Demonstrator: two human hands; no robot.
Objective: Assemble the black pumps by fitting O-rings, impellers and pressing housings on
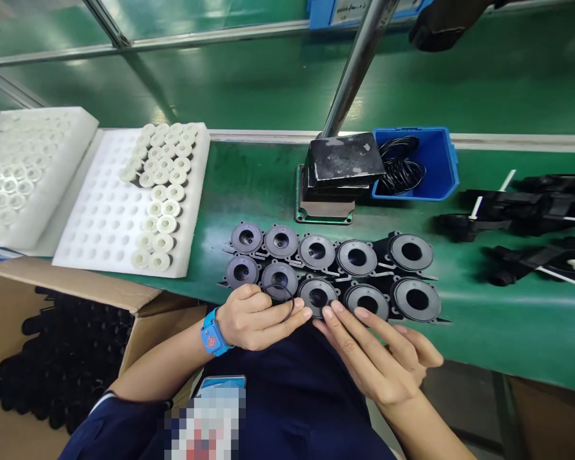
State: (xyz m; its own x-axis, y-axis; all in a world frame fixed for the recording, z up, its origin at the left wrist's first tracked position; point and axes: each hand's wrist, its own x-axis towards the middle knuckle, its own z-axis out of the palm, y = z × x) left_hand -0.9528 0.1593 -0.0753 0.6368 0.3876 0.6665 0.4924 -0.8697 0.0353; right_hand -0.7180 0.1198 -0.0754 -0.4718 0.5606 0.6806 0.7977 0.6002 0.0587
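Two rows of black round housings [357, 257] with grey rims lie on the green bench. My left hand [259, 317], with a blue wrist strap, holds a thin black ring [293, 309] between its fingers, over the front row's left part. The fingertips of my right hand [381, 348] touch the near edge of the middle front housing [317, 295]; its fingers are stretched out and somewhat apart, and nothing shows in them.
Behind the housings stand a metal post [357, 70], a black block [345, 158] and a blue bin [441, 163] of black rings. White foam trays [100, 211] hold white parts at left. A cardboard box [144, 332] of black parts is lower left; black assemblies [531, 207] lie right.
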